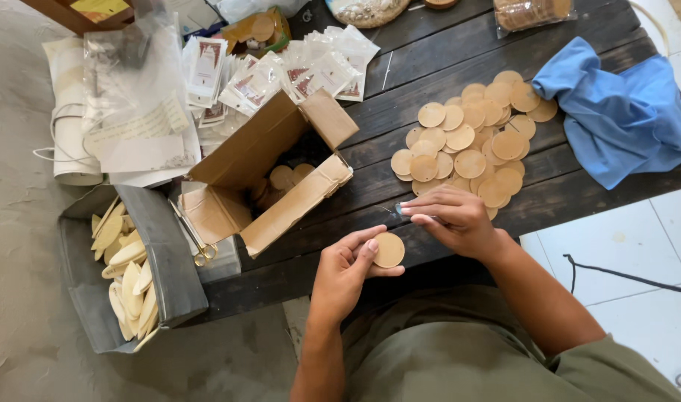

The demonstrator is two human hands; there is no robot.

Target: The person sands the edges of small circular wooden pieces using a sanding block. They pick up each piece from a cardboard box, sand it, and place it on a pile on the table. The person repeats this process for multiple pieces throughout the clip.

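Left hand [345, 269] pinching a wooden disc [389, 250], right hand [450, 217] just beside, disc pile [471, 141] behind

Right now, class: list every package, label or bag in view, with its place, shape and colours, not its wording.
Cardboard box: table's left edge, brown, flaps open, discs inside.
Small packets: heap behind the box, flat, white with dark red prints.
Clear bag: top edge, holds tan discs.
Paper sheet: far left, under clear plastic, pale.
Grey box: lower left, open, holds pale oval pieces.
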